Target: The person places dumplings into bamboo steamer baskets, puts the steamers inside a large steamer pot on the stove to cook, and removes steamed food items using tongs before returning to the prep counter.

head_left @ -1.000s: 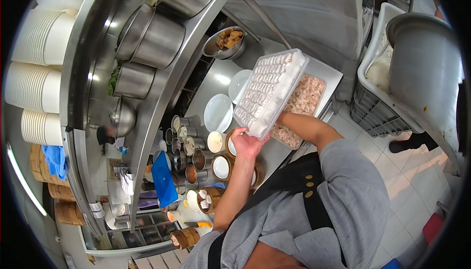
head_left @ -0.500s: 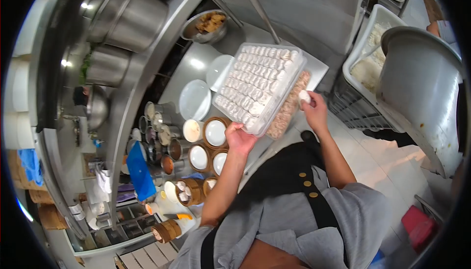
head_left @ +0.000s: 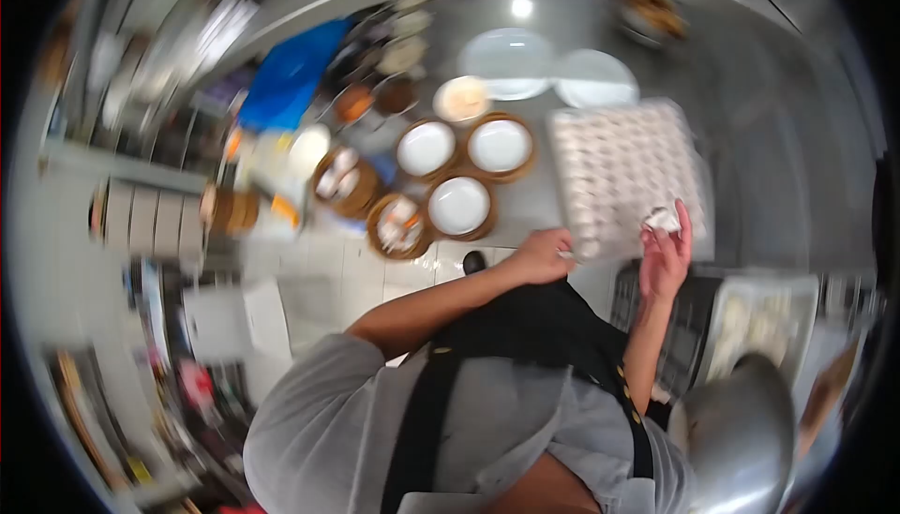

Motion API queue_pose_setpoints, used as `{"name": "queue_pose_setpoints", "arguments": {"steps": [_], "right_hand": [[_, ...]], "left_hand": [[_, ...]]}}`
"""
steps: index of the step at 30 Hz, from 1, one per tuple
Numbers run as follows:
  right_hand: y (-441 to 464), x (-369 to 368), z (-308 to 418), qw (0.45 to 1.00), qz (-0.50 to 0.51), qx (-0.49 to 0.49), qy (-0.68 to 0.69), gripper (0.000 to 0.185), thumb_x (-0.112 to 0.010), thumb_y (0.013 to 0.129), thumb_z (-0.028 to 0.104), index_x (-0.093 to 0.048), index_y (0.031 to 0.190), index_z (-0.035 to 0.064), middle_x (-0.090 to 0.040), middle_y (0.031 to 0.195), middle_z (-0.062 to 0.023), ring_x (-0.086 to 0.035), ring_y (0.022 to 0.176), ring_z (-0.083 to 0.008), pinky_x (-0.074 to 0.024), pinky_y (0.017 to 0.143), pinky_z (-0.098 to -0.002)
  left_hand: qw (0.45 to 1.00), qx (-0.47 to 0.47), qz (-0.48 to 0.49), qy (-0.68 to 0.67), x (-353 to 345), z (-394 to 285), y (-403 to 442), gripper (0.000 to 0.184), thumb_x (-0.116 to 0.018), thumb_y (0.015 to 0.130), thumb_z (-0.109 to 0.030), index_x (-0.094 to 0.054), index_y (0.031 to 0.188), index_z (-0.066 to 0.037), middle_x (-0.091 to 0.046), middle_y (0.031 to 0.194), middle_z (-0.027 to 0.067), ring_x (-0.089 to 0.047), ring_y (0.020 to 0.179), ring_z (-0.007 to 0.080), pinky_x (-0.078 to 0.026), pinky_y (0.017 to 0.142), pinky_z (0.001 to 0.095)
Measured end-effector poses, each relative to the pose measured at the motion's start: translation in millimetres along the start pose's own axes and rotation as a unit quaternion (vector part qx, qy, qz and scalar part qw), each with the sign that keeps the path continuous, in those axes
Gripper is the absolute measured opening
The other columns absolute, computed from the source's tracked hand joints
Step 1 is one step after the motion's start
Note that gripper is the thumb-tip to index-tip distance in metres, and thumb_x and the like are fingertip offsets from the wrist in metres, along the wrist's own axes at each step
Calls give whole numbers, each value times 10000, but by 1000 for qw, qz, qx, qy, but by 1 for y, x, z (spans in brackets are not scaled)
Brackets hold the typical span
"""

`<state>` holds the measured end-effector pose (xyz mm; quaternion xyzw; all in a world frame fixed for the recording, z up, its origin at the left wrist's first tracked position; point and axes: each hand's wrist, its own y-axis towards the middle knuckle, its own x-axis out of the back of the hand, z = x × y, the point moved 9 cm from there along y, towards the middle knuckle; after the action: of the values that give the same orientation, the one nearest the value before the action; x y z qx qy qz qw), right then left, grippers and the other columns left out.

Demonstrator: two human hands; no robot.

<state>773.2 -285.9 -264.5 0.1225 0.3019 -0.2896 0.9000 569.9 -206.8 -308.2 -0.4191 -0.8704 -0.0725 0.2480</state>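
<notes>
A clear plastic tray [head_left: 626,165] with rows of white dumplings lies on the steel counter. My right hand [head_left: 664,266] is over the tray's near right part, pinching one white dumpling [head_left: 662,221] in its fingertips. My left hand [head_left: 544,256] is beside the tray's near left corner with its fingers curled. A small whitish spot shows at its fingertips, too blurred to name. Left of the tray, bamboo steamers [head_left: 531,153] bear white dishes [head_left: 459,206].
Two large pale plates [head_left: 506,64] and a bowl of brown food [head_left: 652,19] stand at the back. Left are steamers with food [head_left: 400,225] and a blue board [head_left: 292,74]. A white crate [head_left: 764,317] and a big metal pot [head_left: 736,430] stand at right.
My view has turned. The tray was tilted up in my left hand above pinkish pieces; now it lies level and the hand is at its corner. My right hand still holds the dumpling, now over the tray.
</notes>
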Motion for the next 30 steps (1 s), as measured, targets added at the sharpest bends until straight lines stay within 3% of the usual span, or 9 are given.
{"name": "queue_pose_setpoints", "arguments": {"steps": [3, 6, 10, 11, 13, 16, 21, 26, 30], "right_hand": [[23, -80, -49, 989, 115, -76, -46, 496, -595, 855, -52, -466, 1331, 4, -627, 1055, -112, -623, 941, -206, -512, 806, -329], [17, -168, -111, 953, 238, -136, -132, 395, -616, 838, -76, -512, 1211, 0, -615, 1060, -120, -657, 916, -223, -545, 813, -325], [-32, -279, -215, 851, 446, -128, -245, 400, -624, 794, -115, -551, 1159, 32, -549, 1118, -58, -605, 990, -172, -536, 828, -284], [-47, -299, -240, 811, 489, -130, -294, 393, -633, 784, -92, -569, 1146, 46, -545, 1130, -37, -600, 988, -155, -533, 803, -267], [-65, -341, -266, 769, 536, -15, -349, 318, -659, 728, -12, -585, 1035, 22, -556, 972, -118, -602, 883, -246, -511, 674, -303], [-75, -364, -302, 707, 568, 57, -417, 317, -701, 716, 38, -556, 997, 16, -552, 965, -157, -577, 865, -353, -485, 731, -398], [-92, -370, -313, 633, 602, 166, -459, 360, -735, 708, 70, -538, 1002, 7, -549, 952, -169, -564, 873, -382, -476, 755, -435], [-102, -366, -305, 655, 552, 175, -485, 357, -751, 698, 74, -543, 979, 2, -552, 929, -173, -555, 856, -378, -472, 744, -438], [-104, -379, -314, 676, 535, 169, -477, 362, -768, 687, 88, -554, 968, 11, -565, 891, -169, -557, 849, -371, -467, 736, -442]], "left_hand": [[988, 35, -45, -143, 53, -17, -51, 287, -664, 780, -105, -595, 1043, -13, -669, 875, 134, -644, 769, 184, -535, 694, 310], [941, 112, -298, -116, 114, 34, -125, 277, -644, 776, -56, -598, 1048, -29, -653, 887, 111, -627, 745, 175, -522, 668, 289], [748, 249, -604, 112, 176, 124, -248, 548, -729, 710, -126, -470, 1175, 2, -472, 1114, 173, -489, 1023, 306, -457, 854, 378], [700, 313, -641, -11, 172, 157, -269, 567, -694, 684, -71, -440, 1184, 13, -461, 1104, 227, -436, 1111, 408, -375, 978, 453], [687, 310, -656, 41, 181, 160, -284, 598, -702, 681, -77, -435, 1208, 18, -463, 1146, 244, -426, 1141, 417, -351, 1005, 467], [779, 171, -585, 147, 219, 116, -265, 620, -731, 680, -131, -449, 1217, 1, -472, 1218, 221, -417, 1189, 376, -348, 975, 482], [850, 245, -423, 197, 223, 144, -226, 624, -763, 669, -214, -506, 1219, -71, -527, 1184, 124, -436, 1164, 305, -326, 853, 476], [877, 236, -373, 189, 219, 159, -227, 540, -746, 681, -183, -548, 1172, -74, -542, 1139, 116, -445, 1136, 296, -323, 822, 459], [846, 172, -494, 104, 235, 155, -242, 496, -719, 690, -104, -555, 1157, -67, -548, 1143, 123, -474, 1100, 318, -358, 843, 473]]}}
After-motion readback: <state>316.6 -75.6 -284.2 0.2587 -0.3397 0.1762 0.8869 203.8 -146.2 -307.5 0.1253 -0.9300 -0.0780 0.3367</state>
